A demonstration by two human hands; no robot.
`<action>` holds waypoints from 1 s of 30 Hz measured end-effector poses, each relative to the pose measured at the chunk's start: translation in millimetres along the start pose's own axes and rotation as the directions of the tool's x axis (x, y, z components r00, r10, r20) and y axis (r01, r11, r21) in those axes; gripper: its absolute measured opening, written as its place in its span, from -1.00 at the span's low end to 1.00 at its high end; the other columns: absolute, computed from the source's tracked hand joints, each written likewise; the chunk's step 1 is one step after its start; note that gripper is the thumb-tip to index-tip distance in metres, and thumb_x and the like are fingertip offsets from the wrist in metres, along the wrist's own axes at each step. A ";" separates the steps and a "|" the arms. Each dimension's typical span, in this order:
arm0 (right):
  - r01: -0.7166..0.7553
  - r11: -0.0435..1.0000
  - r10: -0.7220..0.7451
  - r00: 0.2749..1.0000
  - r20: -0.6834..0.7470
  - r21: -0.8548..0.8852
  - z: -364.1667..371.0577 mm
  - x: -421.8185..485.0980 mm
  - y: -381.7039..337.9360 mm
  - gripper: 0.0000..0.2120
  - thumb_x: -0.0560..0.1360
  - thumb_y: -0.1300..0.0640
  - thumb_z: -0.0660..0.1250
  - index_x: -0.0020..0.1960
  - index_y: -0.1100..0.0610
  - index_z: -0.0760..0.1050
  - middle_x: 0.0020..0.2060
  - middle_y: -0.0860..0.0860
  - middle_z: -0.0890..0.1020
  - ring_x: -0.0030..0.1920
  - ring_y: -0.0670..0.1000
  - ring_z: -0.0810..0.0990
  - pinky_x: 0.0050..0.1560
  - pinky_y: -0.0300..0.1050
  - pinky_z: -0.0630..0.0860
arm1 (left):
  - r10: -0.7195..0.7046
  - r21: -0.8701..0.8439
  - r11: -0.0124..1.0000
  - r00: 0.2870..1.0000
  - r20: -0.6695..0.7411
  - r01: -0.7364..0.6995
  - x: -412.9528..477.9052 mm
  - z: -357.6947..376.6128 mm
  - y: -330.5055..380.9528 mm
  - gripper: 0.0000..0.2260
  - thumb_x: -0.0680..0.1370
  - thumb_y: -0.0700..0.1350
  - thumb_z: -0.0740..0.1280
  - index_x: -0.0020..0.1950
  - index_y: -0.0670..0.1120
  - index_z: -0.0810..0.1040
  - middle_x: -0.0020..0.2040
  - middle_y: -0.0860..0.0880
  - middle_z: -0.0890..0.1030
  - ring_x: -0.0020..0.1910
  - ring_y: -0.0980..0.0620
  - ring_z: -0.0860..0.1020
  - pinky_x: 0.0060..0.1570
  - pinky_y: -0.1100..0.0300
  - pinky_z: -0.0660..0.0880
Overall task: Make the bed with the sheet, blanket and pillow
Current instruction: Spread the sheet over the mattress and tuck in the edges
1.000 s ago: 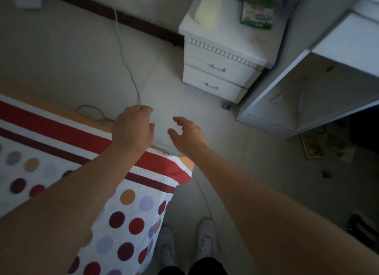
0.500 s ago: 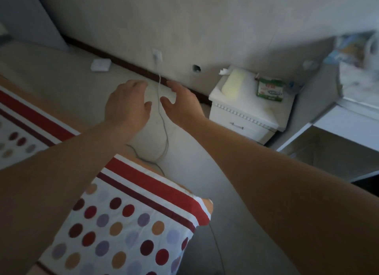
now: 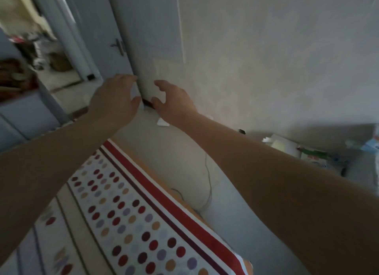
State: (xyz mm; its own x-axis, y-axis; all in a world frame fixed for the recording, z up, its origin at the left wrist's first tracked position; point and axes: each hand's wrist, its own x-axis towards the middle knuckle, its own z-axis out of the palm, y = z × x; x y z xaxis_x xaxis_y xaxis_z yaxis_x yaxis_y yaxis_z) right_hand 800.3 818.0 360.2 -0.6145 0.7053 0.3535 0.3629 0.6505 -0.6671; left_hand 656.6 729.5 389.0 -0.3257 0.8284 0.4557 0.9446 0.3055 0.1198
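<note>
A white sheet with coloured dots and red stripes lies spread over the bed at the lower left, its striped edge running along the bed's side. My left hand and my right hand are stretched out in the air in front of me, well above the sheet and apart from it. Both hang with loosely curled fingers and hold nothing. No blanket or pillow shows in view.
A pale door with a handle stands ahead, with an open doorway to its left. A cable trails on the floor beside the bed. A white nightstand with small items sits at the right by the wall.
The view has swung up and to the left, from the floor and nightstand to the door and wall. Both hands stay raised and empty in front of me.
</note>
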 end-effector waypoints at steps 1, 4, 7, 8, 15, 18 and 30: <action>0.021 1.000 -0.021 1.000 0.019 0.000 -3.4 5.9 -20.9 -0.48 0.63 0.01 0.26 0.56 0.03 0.28 0.44 0.05 0.46 0.40 0.08 0.44 0.34 -0.10 0.36 | -0.018 0.021 1.000 1.000 0.005 0.018 -1.2 -22.0 -11.0 -0.52 0.62 -0.04 0.32 0.50 -0.13 0.35 0.44 -0.20 0.42 0.39 -0.24 0.40 0.36 -0.10 0.36; 0.103 0.994 -0.100 0.991 0.086 -0.032 -6.9 18.5 -75.3 -0.49 0.63 -0.01 0.26 0.55 0.03 0.29 0.42 0.06 0.48 0.39 0.11 0.45 0.30 -0.10 0.39 | -0.087 0.068 0.994 0.996 0.009 0.087 -15.6 -77.8 -38.7 -0.51 0.61 -0.02 0.32 0.51 -0.12 0.36 0.46 -0.19 0.41 0.41 -0.20 0.39 0.37 -0.03 0.33; 0.186 0.982 -0.178 0.970 0.166 -0.030 -4.4 19.4 -132.4 -0.48 0.63 -0.02 0.26 0.55 0.01 0.27 0.41 0.06 0.48 0.38 0.10 0.46 0.34 -0.06 0.40 | -0.174 0.111 0.978 0.985 -0.008 0.174 -42.4 -136.4 -62.3 -0.52 0.61 -0.04 0.32 0.51 -0.12 0.37 0.46 -0.19 0.41 0.42 -0.20 0.38 0.39 -0.03 0.31; 0.218 0.975 -0.209 0.958 0.197 -0.029 -3.9 16.4 -155.8 -0.48 0.63 -0.03 0.26 0.56 0.01 0.27 0.42 0.06 0.47 0.38 0.10 0.46 0.36 -0.05 0.41 | -0.204 0.133 0.970 0.979 -0.024 0.206 -53.8 -157.6 -71.8 -0.53 0.61 -0.05 0.32 0.50 -0.11 0.38 0.45 -0.18 0.42 0.41 -0.20 0.39 0.39 -0.04 0.33; 0.453 0.887 -0.403 0.854 0.330 -0.088 -3.0 -22.4 -293.1 -0.51 0.64 -0.04 0.24 0.54 0.02 0.29 0.44 0.07 0.44 0.43 0.12 0.40 0.36 -0.05 0.34 | -0.370 0.144 0.910 0.919 -0.138 0.388 -144.8 -294.9 -122.9 -0.61 0.61 -0.18 0.31 0.44 -0.15 0.45 0.39 -0.25 0.48 0.35 -0.26 0.44 0.36 -0.02 0.35; 0.521 0.847 -0.456 0.814 0.360 -0.104 8.0 -45.3 -343.9 -0.49 0.63 -0.07 0.23 0.54 0.05 0.29 0.46 0.10 0.42 0.45 0.13 0.38 0.41 -0.05 0.30 | -0.430 0.162 0.874 0.885 -0.178 0.458 -195.8 -347.2 -145.8 -0.59 0.62 -0.16 0.30 0.48 -0.16 0.41 0.42 -0.24 0.45 0.40 -0.23 0.41 0.43 0.01 0.28; 0.745 0.652 -0.711 0.536 0.455 0.141 85.2 -136.2 -514.5 -0.45 0.62 -0.10 0.26 0.55 0.06 0.29 0.47 0.06 0.43 0.44 0.10 0.40 0.42 -0.05 0.34 | -0.666 0.252 0.619 0.667 -0.335 0.744 -393.7 -490.3 -181.5 -0.56 0.63 -0.09 0.29 0.52 -0.05 0.38 0.42 -0.13 0.48 0.36 -0.18 0.46 0.35 0.02 0.38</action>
State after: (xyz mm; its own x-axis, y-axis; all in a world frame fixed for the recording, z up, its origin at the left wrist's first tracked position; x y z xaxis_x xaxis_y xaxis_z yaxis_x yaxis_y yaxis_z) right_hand 637.6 363.3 599.4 -0.9064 -0.2124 0.3650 -0.3195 0.9101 -0.2638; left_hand 632.9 117.7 620.3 -0.8326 0.1914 0.5198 0.3318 0.9238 0.1913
